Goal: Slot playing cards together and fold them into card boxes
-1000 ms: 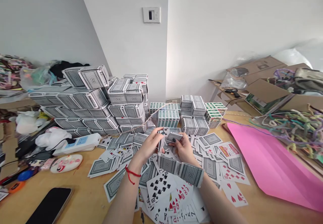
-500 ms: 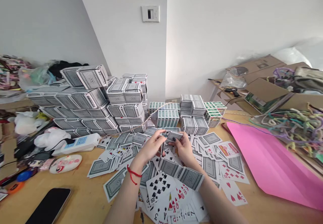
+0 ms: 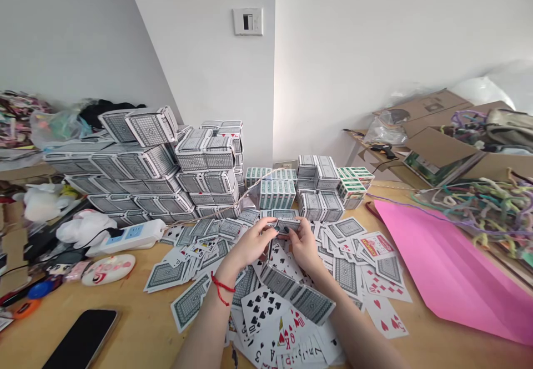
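Wood tbl (image 3: 137,297), loose cards (image 3: 346,274), phone (image 3: 81,338), card blocks (image 3: 204,155) bhd, L fingers (image 3: 268,236) + R fingers (image 3: 295,237) pinching folded cards (image 3: 288,225)

The left grip (image 3: 253,242) and right grip (image 3: 305,244) cover parts of the folded playing-card piece (image 3: 288,225) between them. Forearms (image 3: 204,324), cropped by the bottom edge, hide some loose cards (image 3: 264,309). That edge also cuts off the smartphone (image 3: 81,338); the right edge, the pink sheet (image 3: 441,269).

Forearms (image 3: 208,316) angle inward, the left grip (image 3: 254,243) and right grip (image 3: 304,247) close together, both pinching.
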